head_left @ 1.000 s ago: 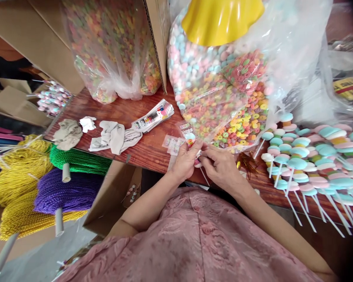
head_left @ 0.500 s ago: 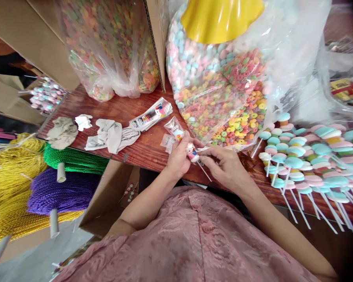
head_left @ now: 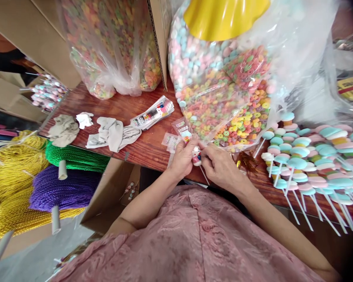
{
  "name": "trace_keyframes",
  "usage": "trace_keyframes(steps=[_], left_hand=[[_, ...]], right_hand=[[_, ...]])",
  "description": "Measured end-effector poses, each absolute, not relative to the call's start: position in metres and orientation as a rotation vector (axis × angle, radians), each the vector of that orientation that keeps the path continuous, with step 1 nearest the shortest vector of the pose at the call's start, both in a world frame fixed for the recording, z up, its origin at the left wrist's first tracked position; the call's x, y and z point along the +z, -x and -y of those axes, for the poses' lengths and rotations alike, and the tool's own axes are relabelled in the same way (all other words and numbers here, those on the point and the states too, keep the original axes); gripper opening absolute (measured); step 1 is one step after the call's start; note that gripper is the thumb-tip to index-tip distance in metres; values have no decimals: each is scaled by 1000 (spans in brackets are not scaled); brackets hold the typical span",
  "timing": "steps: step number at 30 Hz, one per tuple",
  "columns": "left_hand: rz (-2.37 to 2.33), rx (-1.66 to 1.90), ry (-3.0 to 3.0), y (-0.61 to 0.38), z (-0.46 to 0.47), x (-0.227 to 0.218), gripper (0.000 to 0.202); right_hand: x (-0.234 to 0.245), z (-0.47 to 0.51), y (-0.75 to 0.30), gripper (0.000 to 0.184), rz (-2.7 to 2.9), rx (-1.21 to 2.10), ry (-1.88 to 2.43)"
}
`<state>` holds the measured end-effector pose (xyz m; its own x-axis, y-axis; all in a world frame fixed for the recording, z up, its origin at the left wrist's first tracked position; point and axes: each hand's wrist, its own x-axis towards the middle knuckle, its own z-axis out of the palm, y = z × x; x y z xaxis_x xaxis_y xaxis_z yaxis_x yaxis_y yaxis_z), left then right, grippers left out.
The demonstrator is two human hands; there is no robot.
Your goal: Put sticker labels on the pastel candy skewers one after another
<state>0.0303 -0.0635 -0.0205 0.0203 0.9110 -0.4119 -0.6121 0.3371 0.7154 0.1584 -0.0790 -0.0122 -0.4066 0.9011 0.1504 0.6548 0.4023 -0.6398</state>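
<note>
My left hand (head_left: 181, 160) is closed around a candy lollipop (head_left: 196, 156) in a printed clear wrapper. The lollipop's white stick slants down toward my lap, and the wrapper's clear top (head_left: 180, 126) sticks out above my left fingers. My right hand (head_left: 222, 164) pinches at the wrapper's right side, its fingertips close to my left ones; what exactly they grip is partly hidden. Left of the hands lies a stack of flat printed wrappers (head_left: 153, 113). To the right, several marshmallow and gummy-ring lollipops (head_left: 297, 163) lie in a pile with their sticks toward me.
Big clear bags of gummy rings (head_left: 244, 125) and marshmallows (head_left: 176, 55) stand at the back, with a yellow scalloped piece (head_left: 223, 19) above. Grey gloves (head_left: 111, 133) lie on the wooden table (head_left: 147, 150). Coloured cord bundles (head_left: 64, 192) and an open carton (head_left: 106, 196) are lower left. Gold ties (head_left: 247, 161) lie right.
My right hand has moved left and closer to my left hand, its fingers now curled against the wrapper. The lollipop has turned slightly and its stick hangs more steeply.
</note>
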Motion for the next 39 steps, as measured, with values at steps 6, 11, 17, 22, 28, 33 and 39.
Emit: trace_keyframes(steps=[6, 11, 17, 22, 28, 33, 39], left_hand=[[-891, 1256, -340, -34, 63, -27, 47], [-855, 1206, -238, -26, 56, -25, 50], [-834, 1213, -161, -18, 50, -24, 45], [-752, 1188, -154, -23, 56, -20, 43], [-708, 1236, -199, -23, 61, -15, 46], [-665, 1290, -201, -24, 63, -14, 46], [-687, 1251, -324, -26, 66, -18, 51]], right_hand=[[-11, 83, -170, 20, 1709, 1339, 1246], [-10, 111, -179, 17, 1522, 1182, 1367], [-21, 148, -187, 11, 1873, 799, 1406], [-39, 146, -186, 11, 1989, 335, 1371], [-33, 147, -176, 19, 1897, 586, 1417], [-23, 143, -166, 26, 1366, 1387, 1394], [-25, 137, -153, 15, 1560, 1282, 1340]])
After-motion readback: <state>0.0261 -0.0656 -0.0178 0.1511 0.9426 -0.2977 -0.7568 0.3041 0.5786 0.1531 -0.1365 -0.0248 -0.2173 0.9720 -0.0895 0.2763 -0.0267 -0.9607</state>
